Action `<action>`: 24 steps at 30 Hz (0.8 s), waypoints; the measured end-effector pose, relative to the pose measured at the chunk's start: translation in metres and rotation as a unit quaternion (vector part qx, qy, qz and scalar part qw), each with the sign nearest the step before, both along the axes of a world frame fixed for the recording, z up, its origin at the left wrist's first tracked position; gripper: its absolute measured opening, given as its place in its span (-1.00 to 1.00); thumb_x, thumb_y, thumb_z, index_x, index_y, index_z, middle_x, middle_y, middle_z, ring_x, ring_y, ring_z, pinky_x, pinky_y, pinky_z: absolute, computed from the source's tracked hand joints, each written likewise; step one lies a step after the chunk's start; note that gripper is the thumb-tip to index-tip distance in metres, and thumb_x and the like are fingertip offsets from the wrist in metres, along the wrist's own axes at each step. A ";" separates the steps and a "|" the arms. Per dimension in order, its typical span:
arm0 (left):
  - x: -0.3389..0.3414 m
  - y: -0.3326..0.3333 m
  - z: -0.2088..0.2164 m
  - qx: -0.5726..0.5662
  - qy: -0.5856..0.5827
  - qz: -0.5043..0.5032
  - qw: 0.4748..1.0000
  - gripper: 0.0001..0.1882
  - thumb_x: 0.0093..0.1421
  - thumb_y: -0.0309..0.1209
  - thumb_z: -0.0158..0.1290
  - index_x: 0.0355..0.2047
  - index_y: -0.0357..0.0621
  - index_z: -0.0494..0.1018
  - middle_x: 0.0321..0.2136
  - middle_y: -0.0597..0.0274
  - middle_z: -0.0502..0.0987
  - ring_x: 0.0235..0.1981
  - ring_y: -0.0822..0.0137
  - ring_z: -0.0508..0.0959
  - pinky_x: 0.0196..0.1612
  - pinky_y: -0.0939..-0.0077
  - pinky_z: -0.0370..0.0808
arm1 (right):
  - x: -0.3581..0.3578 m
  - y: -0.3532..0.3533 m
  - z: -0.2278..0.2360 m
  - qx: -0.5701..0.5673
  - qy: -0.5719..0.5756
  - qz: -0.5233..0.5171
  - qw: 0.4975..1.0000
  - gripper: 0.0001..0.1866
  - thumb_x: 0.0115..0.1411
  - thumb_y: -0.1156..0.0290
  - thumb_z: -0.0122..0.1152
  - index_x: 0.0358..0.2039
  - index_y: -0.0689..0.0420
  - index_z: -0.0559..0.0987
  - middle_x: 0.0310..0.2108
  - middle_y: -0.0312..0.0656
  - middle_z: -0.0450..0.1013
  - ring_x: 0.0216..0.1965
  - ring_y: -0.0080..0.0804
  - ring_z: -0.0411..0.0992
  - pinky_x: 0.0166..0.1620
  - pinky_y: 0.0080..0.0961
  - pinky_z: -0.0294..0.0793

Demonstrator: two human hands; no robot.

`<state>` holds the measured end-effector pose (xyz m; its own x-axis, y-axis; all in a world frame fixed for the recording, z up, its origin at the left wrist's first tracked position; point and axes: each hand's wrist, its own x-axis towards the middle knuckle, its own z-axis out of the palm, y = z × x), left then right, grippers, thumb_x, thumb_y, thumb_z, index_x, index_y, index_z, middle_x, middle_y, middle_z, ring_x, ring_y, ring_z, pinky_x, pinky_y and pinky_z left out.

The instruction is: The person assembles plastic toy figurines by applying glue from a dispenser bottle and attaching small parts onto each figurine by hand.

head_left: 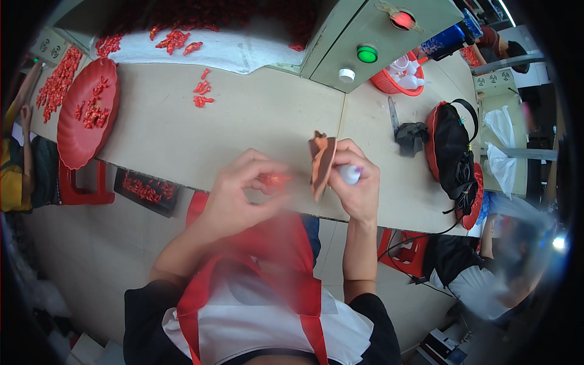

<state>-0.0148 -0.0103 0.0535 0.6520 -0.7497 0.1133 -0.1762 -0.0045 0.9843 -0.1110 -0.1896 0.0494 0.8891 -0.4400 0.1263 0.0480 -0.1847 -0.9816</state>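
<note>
My left hand [234,193] is closed, thumb and fingers pinching a small shiny red figure [274,180], which is smeared by motion. In my right hand [360,188] are a thin, flat brown-and-orange piece [321,167] with an uneven edge, held upright on edge, and a small white bottle [348,174] with a purplish spot. Both hands are above the near edge of the table [243,118], a short gap apart. Farther off, several small red figures [202,89] lie on the tabletop.
A grey-green machine [340,45] with a green button holds many red figures on white sheeting [243,56]. At left is a red scalloped tray [70,143]; at right are a red basket [389,87] of bottles, dark cloth [412,139] and black bag [453,140]. Co-workers sit both sides.
</note>
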 end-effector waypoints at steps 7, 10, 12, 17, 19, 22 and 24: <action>0.013 0.002 0.018 0.009 0.409 -0.140 0.902 -0.71 0.00 -0.64 0.10 -0.21 -0.33 0.41 -0.33 0.24 0.52 -0.30 0.53 0.50 -0.20 0.68 0.42 | 0.005 0.006 0.058 -0.185 0.086 0.233 0.951 -0.63 -0.23 0.57 0.27 -0.29 0.03 0.57 -0.32 -0.22 0.31 -0.35 -0.32 0.41 -0.30 -0.51 0.42; 0.013 0.005 -0.010 0.012 0.376 -0.186 0.908 -0.71 0.00 -0.62 0.10 -0.21 -0.36 0.44 -0.33 0.15 0.55 -0.32 0.44 0.54 -0.18 0.56 0.46 | 0.001 0.006 0.066 -0.235 0.094 0.257 0.933 -0.68 -0.19 0.50 0.28 -0.32 0.00 0.58 -0.33 -0.25 0.32 -0.37 -0.32 0.40 -0.30 -0.49 0.41; 0.011 0.008 -0.017 -0.002 0.451 -0.201 0.870 -0.72 0.01 -0.59 0.12 -0.22 -0.38 0.43 -0.32 0.12 0.54 -0.34 0.38 0.54 -0.23 0.53 0.48 | -0.003 0.011 0.070 -0.230 0.086 0.255 0.935 -0.72 -0.16 0.46 0.31 -0.34 0.01 0.58 -0.34 -0.25 0.34 -0.36 -0.32 0.40 -0.28 -0.48 0.41; 0.015 0.007 -0.019 -0.033 0.484 -0.252 0.837 -0.76 0.06 -0.57 0.09 -0.22 -0.33 0.45 -0.35 0.14 0.53 -0.38 0.42 0.52 -0.27 0.61 0.46 | -0.003 0.014 0.062 -0.220 0.056 0.243 0.943 -0.78 -0.09 0.40 0.33 -0.36 0.04 0.59 -0.37 -0.25 0.38 -0.35 -0.33 0.41 -0.26 -0.49 0.40; 0.015 0.005 -0.018 -0.022 0.465 -0.245 0.851 -0.76 0.06 -0.56 0.09 -0.23 -0.33 0.45 -0.37 0.14 0.53 -0.39 0.43 0.52 -0.28 0.62 0.46 | -0.003 0.014 0.056 -0.187 0.035 0.241 0.952 -0.80 -0.08 0.41 0.32 -0.37 0.07 0.58 -0.38 -0.25 0.38 -0.35 -0.33 0.41 -0.26 -0.50 0.39; 0.011 -0.007 -0.004 -0.026 0.445 -0.230 0.865 -0.79 0.07 -0.54 0.08 -0.24 -0.31 0.46 -0.39 0.16 0.54 -0.42 0.45 0.50 -0.30 0.66 0.45 | -0.005 0.006 0.056 -0.170 0.031 0.217 0.961 -0.81 -0.08 0.44 0.30 -0.38 0.10 0.57 -0.38 -0.24 0.38 -0.35 -0.33 0.42 -0.27 -0.51 0.40; 0.015 -0.008 -0.005 -0.014 0.430 -0.235 0.871 -0.78 0.07 -0.53 0.08 -0.23 -0.28 0.47 -0.37 0.18 0.54 -0.38 0.45 0.52 -0.29 0.63 0.47 | -0.005 0.005 0.056 -0.156 0.036 0.200 0.967 -0.82 -0.07 0.45 0.29 -0.38 0.11 0.57 -0.37 -0.25 0.39 -0.35 -0.35 0.43 -0.27 -0.53 0.41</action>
<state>0.0001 -0.0182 0.0485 0.1254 -0.9618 -0.2433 0.6516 -0.1050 0.7512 -0.1159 -0.1849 0.1056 0.9916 -0.0102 0.1292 0.1106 -0.4535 -0.8844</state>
